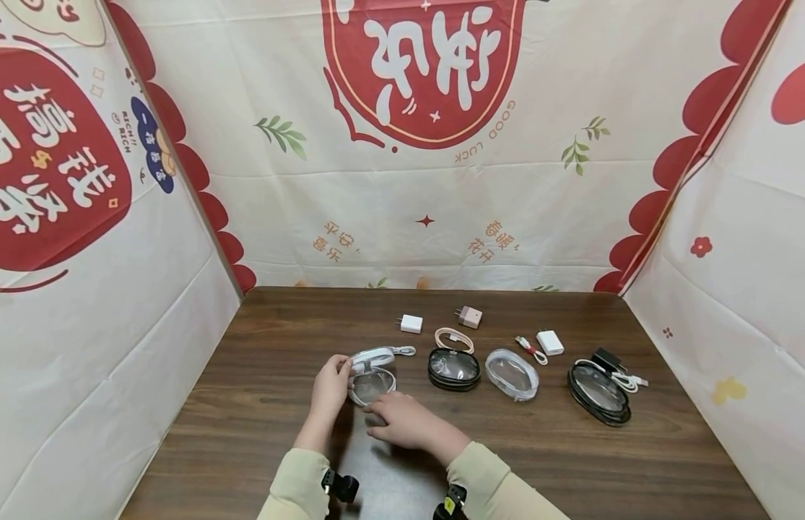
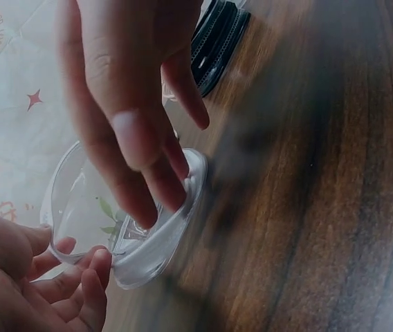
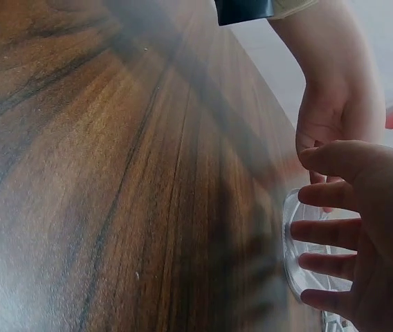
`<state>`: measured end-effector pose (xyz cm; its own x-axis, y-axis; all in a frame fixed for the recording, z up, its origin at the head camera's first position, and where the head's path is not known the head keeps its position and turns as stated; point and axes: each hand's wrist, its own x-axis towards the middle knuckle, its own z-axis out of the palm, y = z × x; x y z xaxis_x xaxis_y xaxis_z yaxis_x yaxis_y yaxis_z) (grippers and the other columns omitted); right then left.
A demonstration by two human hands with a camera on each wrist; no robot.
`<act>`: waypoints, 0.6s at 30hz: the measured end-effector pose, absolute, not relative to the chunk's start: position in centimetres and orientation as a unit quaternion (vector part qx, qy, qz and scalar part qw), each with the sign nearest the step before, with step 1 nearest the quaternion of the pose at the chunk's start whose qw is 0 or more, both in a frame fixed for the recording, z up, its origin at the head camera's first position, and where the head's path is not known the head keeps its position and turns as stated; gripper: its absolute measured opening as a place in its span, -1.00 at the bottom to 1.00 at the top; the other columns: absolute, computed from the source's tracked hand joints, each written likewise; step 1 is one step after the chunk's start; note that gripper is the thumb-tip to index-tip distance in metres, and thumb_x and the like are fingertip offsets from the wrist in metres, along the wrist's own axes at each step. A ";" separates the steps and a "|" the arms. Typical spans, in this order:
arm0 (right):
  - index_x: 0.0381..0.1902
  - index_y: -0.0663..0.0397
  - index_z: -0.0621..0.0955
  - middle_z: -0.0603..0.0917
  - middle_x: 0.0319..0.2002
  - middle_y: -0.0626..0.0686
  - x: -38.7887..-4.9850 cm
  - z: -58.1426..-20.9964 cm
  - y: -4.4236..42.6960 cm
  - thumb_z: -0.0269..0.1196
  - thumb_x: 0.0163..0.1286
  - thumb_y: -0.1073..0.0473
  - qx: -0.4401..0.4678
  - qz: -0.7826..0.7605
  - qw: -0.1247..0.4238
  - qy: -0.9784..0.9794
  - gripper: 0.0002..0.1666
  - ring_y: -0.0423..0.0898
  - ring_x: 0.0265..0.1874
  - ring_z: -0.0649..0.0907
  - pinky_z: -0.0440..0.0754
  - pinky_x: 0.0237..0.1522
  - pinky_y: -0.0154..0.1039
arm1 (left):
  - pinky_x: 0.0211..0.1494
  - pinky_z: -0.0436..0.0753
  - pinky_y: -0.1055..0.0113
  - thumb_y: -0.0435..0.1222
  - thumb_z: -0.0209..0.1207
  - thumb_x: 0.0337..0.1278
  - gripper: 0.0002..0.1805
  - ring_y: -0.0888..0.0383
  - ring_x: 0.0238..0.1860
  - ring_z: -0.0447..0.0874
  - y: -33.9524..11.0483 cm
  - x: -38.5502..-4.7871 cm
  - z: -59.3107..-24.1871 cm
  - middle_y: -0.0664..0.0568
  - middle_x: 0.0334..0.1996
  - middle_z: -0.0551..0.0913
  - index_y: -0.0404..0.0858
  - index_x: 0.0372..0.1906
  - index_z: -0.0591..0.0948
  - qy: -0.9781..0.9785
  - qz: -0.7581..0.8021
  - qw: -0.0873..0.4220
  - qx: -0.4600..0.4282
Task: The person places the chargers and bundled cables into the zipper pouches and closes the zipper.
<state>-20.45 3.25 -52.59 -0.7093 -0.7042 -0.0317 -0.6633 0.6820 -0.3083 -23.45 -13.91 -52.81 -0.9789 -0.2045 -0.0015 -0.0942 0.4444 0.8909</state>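
Note:
In the head view a clear, white-rimmed oval zip case [image 1: 372,386] stands open on the table, its lid [image 1: 374,356] tipped up at the back. My left hand [image 1: 331,387] pinches the lid's edge between thumb and fingers, also plain in the left wrist view. My right hand [image 1: 407,420] reaches in from the right, fingers spread and fairly straight; in the left wrist view its fingertips overlap the lower half of the case [image 2: 156,253]. Whether they touch it, I cannot tell. Behind the lid a white loop, strap or cable [image 1: 404,351], sticks out to the right.
Right of my hands are a black-rimmed case [image 1: 454,369] with a beige cable [image 1: 454,336], a clear case [image 1: 512,375] and another black-rimmed case [image 1: 599,393] beside a black plug [image 1: 606,360] and white cable [image 1: 629,382]. Behind lie white chargers [image 1: 411,323], a pinkish charger [image 1: 470,317] and a short cable [image 1: 531,350].

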 end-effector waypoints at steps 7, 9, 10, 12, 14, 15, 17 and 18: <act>0.15 -0.05 0.61 0.61 0.08 -0.04 -20.3 -52.5 3.0 0.23 0.34 -0.13 -0.381 -0.146 0.078 0.910 -0.50 -0.04 0.13 0.53 0.46 0.13 -0.02 | -0.40 0.56 0.29 -0.28 0.03 0.43 -0.78 0.05 -0.51 0.66 -14.0 -23.3 -52.9 -0.19 -0.29 0.69 -0.36 -0.06 0.55 -0.851 -0.516 0.049 0.084; 0.14 -0.04 0.61 0.63 0.06 -0.04 -20.5 -52.5 3.0 0.24 0.34 -0.10 -0.381 -0.162 0.069 0.907 -0.53 -0.05 0.11 0.55 0.47 0.13 -0.04 | -0.36 0.56 0.27 -0.27 0.03 0.43 -0.79 0.03 -0.48 0.67 -14.2 -23.3 -53.0 -0.18 -0.28 0.70 -0.33 -0.06 0.56 -0.858 -0.506 0.047 0.079; 0.13 -0.03 0.62 0.64 0.04 -0.03 -20.5 -52.5 3.0 0.24 0.34 -0.07 -0.378 -0.176 0.065 0.907 -0.54 -0.06 0.09 0.56 0.48 0.12 -0.06 | -0.34 0.56 0.26 -0.27 0.03 0.43 -0.80 0.03 -0.47 0.68 -14.3 -23.2 -53.0 -0.17 -0.28 0.70 -0.32 -0.06 0.56 -0.859 -0.503 0.046 0.077; 0.10 0.01 0.62 0.65 0.01 -0.01 -20.7 -52.4 3.1 0.25 0.34 -0.01 -0.363 -0.213 0.053 0.906 -0.58 -0.05 0.05 0.58 0.49 0.12 -0.08 | -0.32 0.57 0.23 -0.29 0.02 0.43 -0.80 0.00 -0.44 0.69 -14.5 -23.2 -53.1 -0.18 -0.26 0.70 -0.32 -0.06 0.56 -0.860 -0.503 0.047 0.073; 0.07 0.05 0.64 0.67 -0.02 0.02 -21.0 -52.3 3.3 0.25 0.34 0.06 -0.334 -0.262 0.040 0.905 -0.62 -0.02 0.02 0.60 0.50 0.11 -0.08 | -0.30 0.59 0.22 -0.31 0.02 0.43 -0.81 -0.02 -0.42 0.69 -14.8 -23.2 -53.1 -0.19 -0.26 0.70 -0.33 -0.06 0.56 -0.857 -0.507 0.048 0.074; 0.04 0.08 0.64 0.67 -0.03 0.03 -21.2 -52.3 3.3 0.24 0.34 0.08 -0.315 -0.285 0.034 0.905 -0.65 -0.01 0.01 0.60 0.50 0.10 -0.08 | -0.30 0.59 0.22 -0.31 0.02 0.43 -0.81 -0.03 -0.42 0.69 -14.9 -23.2 -53.2 -0.20 -0.26 0.70 -0.33 -0.06 0.56 -0.856 -0.509 0.049 0.075; -0.01 0.14 0.66 0.67 -0.05 0.06 -21.5 -52.3 3.6 0.23 0.34 0.13 -0.275 -0.330 0.019 0.903 -0.69 0.01 -0.02 0.61 0.51 0.08 -0.05 | -0.32 0.60 0.22 -0.33 0.02 0.42 -0.82 -0.04 -0.43 0.69 -15.1 -23.1 -53.2 -0.21 -0.26 0.70 -0.34 -0.07 0.56 -0.857 -0.508 0.052 0.072; -0.03 0.17 0.66 0.67 -0.07 0.07 -21.7 -52.4 3.7 0.23 0.34 0.15 -0.255 -0.350 0.011 0.901 -0.70 0.02 -0.03 0.61 0.52 0.07 -0.04 | -0.32 0.60 0.22 -0.33 0.02 0.42 -0.82 -0.04 -0.43 0.69 -15.2 -23.1 -53.2 -0.21 -0.27 0.70 -0.34 -0.08 0.56 -0.857 -0.508 0.053 0.073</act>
<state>-21.72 3.71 -52.37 -0.8694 -0.4678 0.1588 -0.4526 0.6253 -0.6358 -23.12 -15.24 -53.22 -0.9838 -0.1785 0.0175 -0.0703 0.4736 0.8779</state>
